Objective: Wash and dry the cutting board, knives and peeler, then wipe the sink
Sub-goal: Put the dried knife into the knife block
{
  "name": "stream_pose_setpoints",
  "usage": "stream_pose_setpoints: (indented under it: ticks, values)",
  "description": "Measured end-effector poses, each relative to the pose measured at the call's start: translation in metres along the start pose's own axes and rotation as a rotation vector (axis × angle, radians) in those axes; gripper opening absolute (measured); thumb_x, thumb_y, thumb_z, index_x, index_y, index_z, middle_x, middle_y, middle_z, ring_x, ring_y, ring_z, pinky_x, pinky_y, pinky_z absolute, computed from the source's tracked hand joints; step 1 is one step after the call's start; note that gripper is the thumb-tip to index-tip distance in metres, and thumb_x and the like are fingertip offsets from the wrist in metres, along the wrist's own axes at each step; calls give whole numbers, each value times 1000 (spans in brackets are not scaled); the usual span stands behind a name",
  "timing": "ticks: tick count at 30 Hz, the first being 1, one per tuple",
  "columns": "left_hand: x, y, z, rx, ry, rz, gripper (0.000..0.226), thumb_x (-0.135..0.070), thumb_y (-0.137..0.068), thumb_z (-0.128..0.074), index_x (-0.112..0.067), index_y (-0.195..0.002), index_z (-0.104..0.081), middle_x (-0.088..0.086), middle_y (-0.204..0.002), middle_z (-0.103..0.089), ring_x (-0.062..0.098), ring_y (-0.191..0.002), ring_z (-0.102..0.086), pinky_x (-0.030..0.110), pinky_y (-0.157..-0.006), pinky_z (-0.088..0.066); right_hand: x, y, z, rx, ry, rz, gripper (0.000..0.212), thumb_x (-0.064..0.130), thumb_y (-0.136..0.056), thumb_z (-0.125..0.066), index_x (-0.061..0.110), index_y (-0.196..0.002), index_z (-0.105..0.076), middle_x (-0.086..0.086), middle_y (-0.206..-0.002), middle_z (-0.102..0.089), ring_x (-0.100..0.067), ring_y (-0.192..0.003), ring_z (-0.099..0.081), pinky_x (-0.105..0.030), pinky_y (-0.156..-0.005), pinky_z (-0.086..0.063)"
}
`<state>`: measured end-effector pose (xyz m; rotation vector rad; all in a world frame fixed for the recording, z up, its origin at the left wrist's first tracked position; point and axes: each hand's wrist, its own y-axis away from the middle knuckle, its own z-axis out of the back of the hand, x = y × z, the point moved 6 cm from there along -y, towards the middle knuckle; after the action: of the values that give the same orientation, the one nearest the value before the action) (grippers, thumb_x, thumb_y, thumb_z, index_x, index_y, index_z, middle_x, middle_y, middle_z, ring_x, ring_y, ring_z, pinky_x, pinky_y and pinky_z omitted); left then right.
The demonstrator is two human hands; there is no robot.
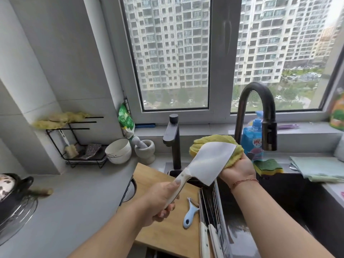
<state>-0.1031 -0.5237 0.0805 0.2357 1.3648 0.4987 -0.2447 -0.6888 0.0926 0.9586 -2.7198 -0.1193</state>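
Observation:
My left hand (161,201) grips the cream handle of a cleaver (209,162) and holds its wide blade up over the sink's left edge. Behind the blade my right hand (239,169) grips a yellow cloth (214,141) that lies against the blade's far side. Below, the wooden cutting board (167,226) lies across the counter edge. On it rests a blue peeler (189,214). Two knives with cream handles (208,237) lie along the board's right edge beside a metal rack. The dark sink (290,198) opens to the right.
A tall dark faucet (260,112) and a shorter tap (173,138) stand behind the sink. Blue soap bottle (251,135), green-yellow sponge (268,166) and a folded pale green towel (316,167) sit at the back right. Bowls (118,150), a mortar (145,149) and a wire rack (74,142) stand left.

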Motion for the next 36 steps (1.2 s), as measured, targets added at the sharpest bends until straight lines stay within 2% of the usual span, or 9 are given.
stream_pose_setpoints:
  ticks: [5, 11, 14, 17, 19, 24, 30, 33, 36]
  values:
    - [-2, -4, 3, -52, -6, -32, 55, -66, -87, -44, -12, -90, -54, -3, -54, -47, 7, -37, -31, 18, -37, -25, -3, 13, -4, 81, 43, 17, 68, 34, -73, -63, 12, -136, -51, -24, -129, -58, -44, -119, -52, -63, -81, -49]
    - [-22, -12, -3, -198, 151, -90, 52, -61, -94, -39, -11, -86, -51, 0, -52, -47, 11, -36, -31, 16, -39, -21, -45, 29, -2, 162, -9, -104, 60, 46, -84, -52, 11, -133, -55, -20, -134, -55, -41, -127, -48, -56, -106, -35]
    - [-32, -16, -19, -114, 340, -24, 55, -64, -95, -33, -13, -81, -51, -1, -50, -45, 9, -33, -29, 14, -36, -20, -70, 33, -1, 205, 55, -192, 60, 40, -77, -63, 7, -128, -60, -21, -128, -56, -38, -118, -52, -55, -108, -30]
    - [-35, -16, -37, 39, 426, 81, 62, -70, -92, -28, -14, -74, -48, -2, -48, -43, 5, -28, -30, 10, -32, -16, -86, 36, -1, 171, 306, -255, 55, 38, -84, -60, 3, -126, -58, -18, -83, -58, -30, -65, -57, -48, -70, -53]
    - [-35, -16, -43, 107, 394, 128, 65, -72, -90, -26, -14, -72, -48, -2, -49, -43, 4, -28, -31, 8, -31, -15, -83, 30, 3, 75, 415, -198, 58, 33, -87, -61, 0, -132, -47, -18, -76, -59, -27, -49, -57, -41, -54, -54]
    - [-27, -14, -41, -2, 199, 119, 62, -67, -94, -28, -11, -91, -54, 5, -59, -52, 9, -39, -44, 15, -33, -27, -60, 27, 7, -112, 611, 50, 20, 11, -84, -67, 6, -100, -55, -17, -77, -62, -29, -64, -64, -43, -67, -56]
    - [-20, -18, -38, -412, -81, -288, 47, -58, -97, -24, -18, -93, -50, 5, -78, -57, 16, -64, -50, 34, -59, -42, -52, 21, 0, -263, 935, 227, 41, 32, -90, -64, 14, -124, -48, -13, -107, -62, -29, -96, -64, -51, -92, -51]
    - [-32, -15, -29, -566, -64, -361, 47, -51, -100, -23, -17, -86, -52, 5, -78, -61, 20, -71, -57, 37, -68, -48, -70, 22, 0, -192, 895, 181, 53, 56, -96, -37, 20, -134, -43, -8, -111, -62, -24, -101, -62, -44, -95, -48]
    - [-44, -13, -17, -672, -56, -341, 40, -42, -103, -27, -18, -85, -53, 3, -82, -62, 21, -79, -59, 38, -76, -50, -93, 32, 5, -117, 943, 194, 38, 45, -100, -35, 28, -132, -48, -3, -113, -65, -19, -104, -62, -41, -96, -49]
